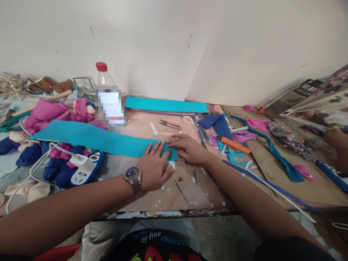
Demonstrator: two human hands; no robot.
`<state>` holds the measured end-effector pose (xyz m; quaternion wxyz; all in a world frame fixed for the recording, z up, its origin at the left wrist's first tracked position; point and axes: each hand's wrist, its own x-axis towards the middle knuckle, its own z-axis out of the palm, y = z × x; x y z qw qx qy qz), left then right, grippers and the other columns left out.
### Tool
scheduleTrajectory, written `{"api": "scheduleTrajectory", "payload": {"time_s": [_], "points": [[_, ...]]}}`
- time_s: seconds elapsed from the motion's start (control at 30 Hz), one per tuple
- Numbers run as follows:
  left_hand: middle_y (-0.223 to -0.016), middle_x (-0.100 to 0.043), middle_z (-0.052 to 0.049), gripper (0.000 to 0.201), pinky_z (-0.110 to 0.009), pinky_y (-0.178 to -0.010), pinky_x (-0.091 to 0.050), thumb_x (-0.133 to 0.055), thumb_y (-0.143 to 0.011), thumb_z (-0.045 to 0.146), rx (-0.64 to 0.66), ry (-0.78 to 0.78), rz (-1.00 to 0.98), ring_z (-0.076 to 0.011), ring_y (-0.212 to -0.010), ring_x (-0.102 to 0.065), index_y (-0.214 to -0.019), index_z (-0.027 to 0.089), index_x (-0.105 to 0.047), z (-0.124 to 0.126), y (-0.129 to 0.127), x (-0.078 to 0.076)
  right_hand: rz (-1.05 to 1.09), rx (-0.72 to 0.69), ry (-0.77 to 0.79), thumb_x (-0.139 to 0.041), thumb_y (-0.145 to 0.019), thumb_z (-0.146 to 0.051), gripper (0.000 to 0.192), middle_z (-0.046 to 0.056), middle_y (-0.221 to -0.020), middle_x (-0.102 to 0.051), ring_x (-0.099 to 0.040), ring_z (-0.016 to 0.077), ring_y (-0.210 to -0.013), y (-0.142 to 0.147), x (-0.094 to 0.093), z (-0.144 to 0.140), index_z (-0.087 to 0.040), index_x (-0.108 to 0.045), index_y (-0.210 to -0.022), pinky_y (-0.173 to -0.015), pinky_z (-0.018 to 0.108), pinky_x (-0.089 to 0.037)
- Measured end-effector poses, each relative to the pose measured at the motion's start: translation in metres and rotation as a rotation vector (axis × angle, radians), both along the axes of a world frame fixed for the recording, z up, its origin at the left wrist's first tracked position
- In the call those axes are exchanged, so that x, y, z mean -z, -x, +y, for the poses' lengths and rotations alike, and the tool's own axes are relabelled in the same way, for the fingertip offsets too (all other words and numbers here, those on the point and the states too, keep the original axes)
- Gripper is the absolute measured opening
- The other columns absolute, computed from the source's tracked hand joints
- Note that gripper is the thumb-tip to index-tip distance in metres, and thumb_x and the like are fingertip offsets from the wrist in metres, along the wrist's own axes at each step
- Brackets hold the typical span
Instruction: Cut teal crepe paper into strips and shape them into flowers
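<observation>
A long teal fabric strip (pixel 89 137) lies across the table, its left end resting on a heap of coloured cloth pieces. My left hand (pixel 153 166), with a watch on the wrist, presses flat near the strip's right end, fingers spread. At that end, my right hand (pixel 191 150) has its fingers bent and close together on the strip's edge; its fingertips are partly hidden. Behind the hands lie small thread snips (pixel 170 124) and a tape roll (pixel 187 119). A stack of strips, teal on top (pixel 165 104), lies along the wall.
A power strip (pixel 88 168) with a plugged-in white charger stands at left among cloth bundles. Further back are a bottle (pixel 104 76) and a blurred phone (pixel 111 107). An orange-handled cutter (pixel 235 145) and fabric scraps lie right. Another person's hand (pixel 337 141) shows at far right.
</observation>
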<state>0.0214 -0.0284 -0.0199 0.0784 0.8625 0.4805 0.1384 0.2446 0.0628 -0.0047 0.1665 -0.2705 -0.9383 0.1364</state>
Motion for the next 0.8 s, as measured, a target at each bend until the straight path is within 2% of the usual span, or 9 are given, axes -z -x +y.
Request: {"api": "scheduleTrajectory", "payload": {"time_s": [0.2, 0.4, 0.53, 0.67, 0.8], "points": [[-0.166, -0.029, -0.015, 0.061, -0.059, -0.123, -0.021, -0.045, -0.096, 0.057, 0.024, -0.006, -0.023, -0.0375, -0.154, -0.024, -0.145, 0.021, -0.05, 0.0005, 0.0012, 0.0009, -0.015, 0.033, 0.026, -0.05, -0.087, -0.007, 0.048, 0.004, -0.133, -0.069, -0.051, 0.0291, -0.138, -0.0007, 0.0009, 0.0006, -0.025, -0.071, -0.126, -0.113, 0.055, -0.043], [-0.157, -0.044, -0.018, 0.071, -0.056, -0.124, -0.022, -0.041, -0.097, 0.057, 0.016, -0.025, -0.034, -0.036, -0.148, -0.035, -0.151, 0.01, -0.042, 0.0008, 0.0001, 0.0019, -0.016, 0.027, 0.033, -0.05, -0.084, -0.005, 0.053, 0.004, -0.135, -0.068, -0.05, 0.0293, -0.139, -0.0024, 0.0029, 0.0018, -0.026, -0.071, -0.127, -0.115, 0.057, -0.04], [-0.156, -0.046, -0.017, 0.071, -0.055, -0.123, -0.023, -0.041, -0.097, 0.057, 0.011, -0.042, -0.022, -0.0355, -0.147, -0.036, -0.15, 0.01, -0.044, 0.0003, -0.0011, 0.0009, -0.001, 0.042, 0.055, -0.05, -0.089, -0.008, 0.048, 0.004, -0.134, -0.069, -0.046, 0.0289, -0.141, -0.0009, 0.0002, -0.001, -0.026, -0.07, -0.129, -0.116, 0.057, -0.038], [-0.156, -0.046, -0.017, 0.071, -0.055, -0.124, -0.022, -0.04, -0.097, 0.058, 0.007, -0.044, -0.004, -0.0355, -0.147, -0.036, -0.148, 0.01, -0.046, -0.0001, -0.0014, -0.0004, 0.026, 0.067, 0.069, -0.048, -0.095, -0.014, 0.044, 0.009, -0.132, -0.069, -0.046, 0.0295, -0.14, 0.001, -0.0026, -0.0036, -0.024, -0.065, -0.135, -0.114, 0.057, -0.04], [-0.158, -0.043, -0.017, 0.071, -0.055, -0.123, -0.022, -0.041, -0.096, 0.058, 0.013, -0.057, -0.008, -0.0354, -0.147, -0.036, -0.148, 0.01, -0.046, 0.0006, -0.0009, 0.0001, 0.103, 0.077, 0.031, -0.05, -0.096, -0.017, 0.036, 0.01, -0.12, -0.073, -0.053, 0.0287, -0.134, 0.0015, -0.0031, -0.0033, -0.022, -0.07, -0.126, -0.11, 0.053, -0.045]]}}
